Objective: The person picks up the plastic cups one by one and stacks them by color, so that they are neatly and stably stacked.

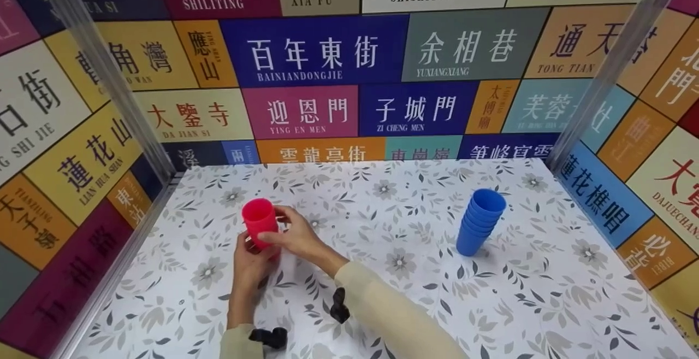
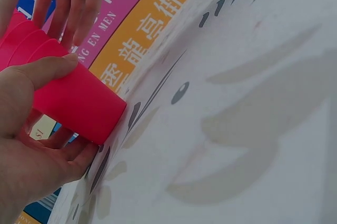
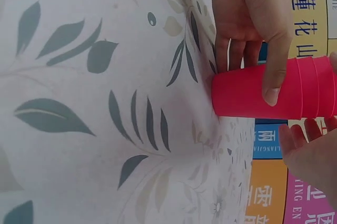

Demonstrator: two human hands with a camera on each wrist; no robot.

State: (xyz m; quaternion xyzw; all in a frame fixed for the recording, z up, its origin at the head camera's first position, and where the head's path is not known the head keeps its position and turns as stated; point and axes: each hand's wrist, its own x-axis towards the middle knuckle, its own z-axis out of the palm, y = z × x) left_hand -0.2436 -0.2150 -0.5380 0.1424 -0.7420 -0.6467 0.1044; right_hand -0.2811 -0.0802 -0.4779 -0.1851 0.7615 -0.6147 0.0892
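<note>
A stack of red plastic cups point(image 1: 259, 218) stands mouth up on the left part of the table, several rims showing along its side in the wrist views. My left hand point(image 1: 252, 263) grips the lowest cup point(image 2: 84, 103), thumb on one side and fingers round the other. My right hand point(image 1: 297, 234) is at the upper cups point(image 3: 310, 87), its thumb in front and its fingers curved round the far side. In the left wrist view, the right hand's fingers point(image 2: 60, 16) hang beside the upper rims.
A stack of blue cups point(image 1: 480, 222) stands upright on the right side of the table. White cloth with grey leaves and flowers covers the table point(image 1: 349, 200). Panels with coloured signs point(image 1: 314, 53) enclose the back and both sides, with clear corner strips point(image 1: 117, 69).
</note>
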